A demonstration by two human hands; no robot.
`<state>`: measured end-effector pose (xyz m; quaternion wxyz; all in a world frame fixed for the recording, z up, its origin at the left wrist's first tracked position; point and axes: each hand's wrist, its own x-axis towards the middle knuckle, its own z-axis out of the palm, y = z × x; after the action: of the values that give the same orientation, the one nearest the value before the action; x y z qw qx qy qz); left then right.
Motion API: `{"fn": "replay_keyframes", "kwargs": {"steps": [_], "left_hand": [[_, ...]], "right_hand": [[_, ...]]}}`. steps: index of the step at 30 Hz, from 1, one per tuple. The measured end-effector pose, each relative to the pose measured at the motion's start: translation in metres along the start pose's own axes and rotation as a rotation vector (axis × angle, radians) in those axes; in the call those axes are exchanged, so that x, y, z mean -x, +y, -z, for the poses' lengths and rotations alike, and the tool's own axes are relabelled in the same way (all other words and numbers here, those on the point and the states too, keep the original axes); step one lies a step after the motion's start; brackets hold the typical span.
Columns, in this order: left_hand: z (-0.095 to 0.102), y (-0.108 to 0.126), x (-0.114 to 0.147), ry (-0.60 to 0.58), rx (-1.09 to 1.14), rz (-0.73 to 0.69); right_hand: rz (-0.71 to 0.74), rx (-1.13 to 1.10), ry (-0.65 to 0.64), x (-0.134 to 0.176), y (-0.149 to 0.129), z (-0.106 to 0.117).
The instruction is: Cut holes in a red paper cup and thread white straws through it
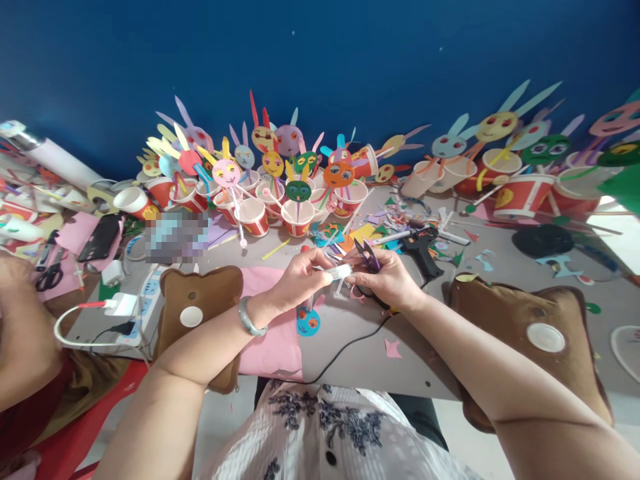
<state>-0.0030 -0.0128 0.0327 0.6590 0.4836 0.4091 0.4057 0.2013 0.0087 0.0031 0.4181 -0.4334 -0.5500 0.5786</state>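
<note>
White in colour, a small piece (pixel 341 271) at one o'clock from the blue paper face (pixel 309 323) sits, apparently under adjustment, in a narrow pinch between left hand (pixel 296 280) and right hand (pixel 393 279), the latter also gripping purple-handled snips (pixel 371 257), the next move seemingly calling for steadiness.

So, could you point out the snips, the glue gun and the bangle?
Snips (pixel 371 256): head view, on the blades near the purple part.
Glue gun (pixel 419 247): head view, on its black body.
Bangle (pixel 245 319): head view, on the left side of its band.
</note>
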Motion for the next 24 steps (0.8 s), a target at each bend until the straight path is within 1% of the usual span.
{"fn": "replay_keyframes", "kwargs": {"steps": [6, 9, 15, 19, 24], "left_hand": [[0.0019, 0.0001, 0.0001, -0.042, -0.013, 0.015], [0.0024, 0.0007, 0.0009, -0.057, -0.017, -0.004], [0.0002, 0.0017, 0.0027, -0.075, 0.029, 0.000], [0.0019, -0.0020, 0.0011, -0.082, 0.072, -0.018], [0.0052, -0.0070, -0.0003, -0.129, 0.137, -0.033]], "right_hand": [[0.023, -0.007, -0.015, -0.0008, -0.0028, -0.0004], [0.017, -0.009, -0.021, -0.0009, -0.0057, -0.0008], [0.027, -0.044, -0.027, -0.0007, -0.0051, 0.0007], [0.029, -0.056, -0.044, -0.0013, -0.0027, 0.0014], [0.053, -0.044, -0.051, 0.0002, -0.0068, 0.0003]]}}
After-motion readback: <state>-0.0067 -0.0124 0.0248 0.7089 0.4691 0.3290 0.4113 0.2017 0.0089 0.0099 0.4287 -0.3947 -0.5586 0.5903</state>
